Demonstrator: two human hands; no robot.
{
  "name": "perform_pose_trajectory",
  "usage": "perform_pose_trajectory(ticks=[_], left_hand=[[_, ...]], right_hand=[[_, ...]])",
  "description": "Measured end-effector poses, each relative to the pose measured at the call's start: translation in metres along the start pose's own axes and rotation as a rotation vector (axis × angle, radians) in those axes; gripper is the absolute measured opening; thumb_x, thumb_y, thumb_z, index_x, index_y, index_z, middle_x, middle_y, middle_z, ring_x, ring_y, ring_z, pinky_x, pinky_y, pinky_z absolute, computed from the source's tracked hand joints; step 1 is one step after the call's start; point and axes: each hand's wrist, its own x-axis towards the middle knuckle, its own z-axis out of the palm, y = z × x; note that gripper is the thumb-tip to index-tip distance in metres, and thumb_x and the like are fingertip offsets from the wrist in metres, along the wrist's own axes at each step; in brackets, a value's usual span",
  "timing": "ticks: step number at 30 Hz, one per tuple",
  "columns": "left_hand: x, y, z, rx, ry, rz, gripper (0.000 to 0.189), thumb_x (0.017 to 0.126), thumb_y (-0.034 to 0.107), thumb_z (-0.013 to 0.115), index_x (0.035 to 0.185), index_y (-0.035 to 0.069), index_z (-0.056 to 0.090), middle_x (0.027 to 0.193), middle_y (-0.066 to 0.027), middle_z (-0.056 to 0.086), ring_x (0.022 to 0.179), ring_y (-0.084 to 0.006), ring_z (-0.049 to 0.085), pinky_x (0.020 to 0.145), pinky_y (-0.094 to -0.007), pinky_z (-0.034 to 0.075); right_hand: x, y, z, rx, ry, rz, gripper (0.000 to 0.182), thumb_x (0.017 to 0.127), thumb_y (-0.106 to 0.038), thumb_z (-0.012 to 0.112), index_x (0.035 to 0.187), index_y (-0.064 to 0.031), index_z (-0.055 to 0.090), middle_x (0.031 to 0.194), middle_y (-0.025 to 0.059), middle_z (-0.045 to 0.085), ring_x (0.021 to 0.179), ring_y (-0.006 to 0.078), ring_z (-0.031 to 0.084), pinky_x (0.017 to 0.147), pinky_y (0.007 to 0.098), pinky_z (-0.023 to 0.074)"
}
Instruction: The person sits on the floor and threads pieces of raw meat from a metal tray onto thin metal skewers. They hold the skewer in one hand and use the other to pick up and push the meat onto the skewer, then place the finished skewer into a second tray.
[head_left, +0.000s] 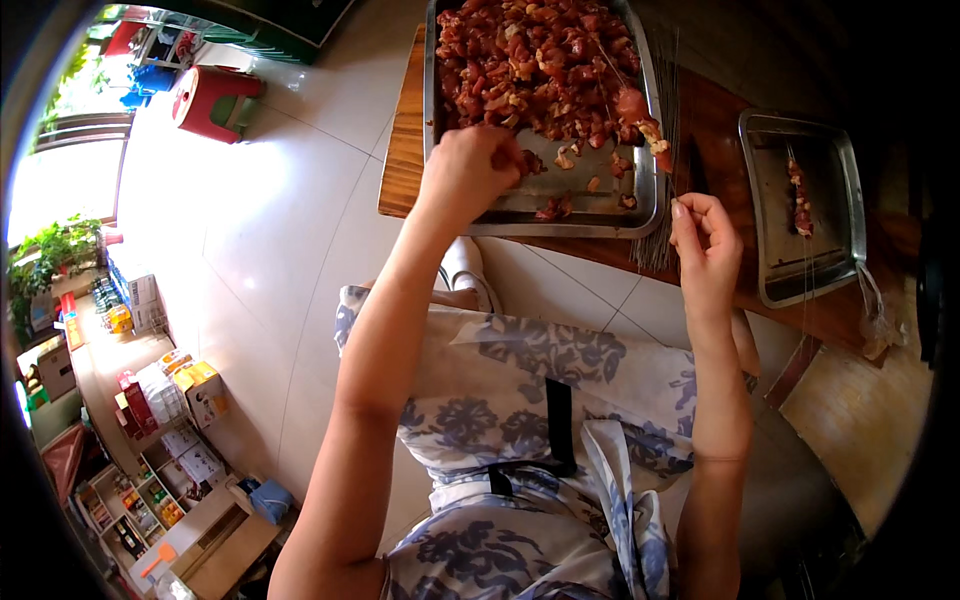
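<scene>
My right hand pinches the lower end of a thin metal skewer. Several pieces of raw meat are threaded on that skewer, which slants up over the right rim of a large metal tray. Inside the tray, a heap of raw cut meat fills the far part, with loose scraps nearer me. My left hand is over the tray's near left part, fingers curled beside a small meat piece. Its fingertips are partly hidden, so whether they grip that piece is unclear.
A bundle of bare metal skewers lies along the large tray's right side on the wooden table. Farther right, a smaller metal tray holds one loaded skewer. A plastic bag hangs by its corner. A red stool stands far left.
</scene>
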Motion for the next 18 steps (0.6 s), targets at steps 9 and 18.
perform_pose_trajectory(ticks=[9,18], left_hand=[[0.017,-0.003,-0.025,-0.709,0.217,-0.035,0.021,0.081,-0.006,0.054,0.098,0.000,0.063,0.088,-0.0072,0.067,0.085,-0.0135,0.065,0.080,-0.0269,0.052],[0.043,-0.022,-0.017,0.008,0.527,0.187,0.031,0.078,-0.002,0.056,0.106,0.006,0.065,0.100,-0.0137,0.068,0.089,-0.0223,0.067,0.079,-0.0309,0.052]], right_hand=[[-0.002,-0.002,0.001,0.023,-0.015,-0.005,0.007,0.091,-0.008,0.058,0.092,-0.0009,0.058,0.073,-0.0034,0.057,0.062,0.0023,0.048,0.055,0.0170,0.0381],[-0.002,-0.001,0.004,0.004,-0.030,-0.009,0.008,0.091,-0.009,0.058,0.091,-0.0010,0.059,0.072,-0.0037,0.056,0.060,0.0020,0.047,0.054,0.0171,0.0376]])
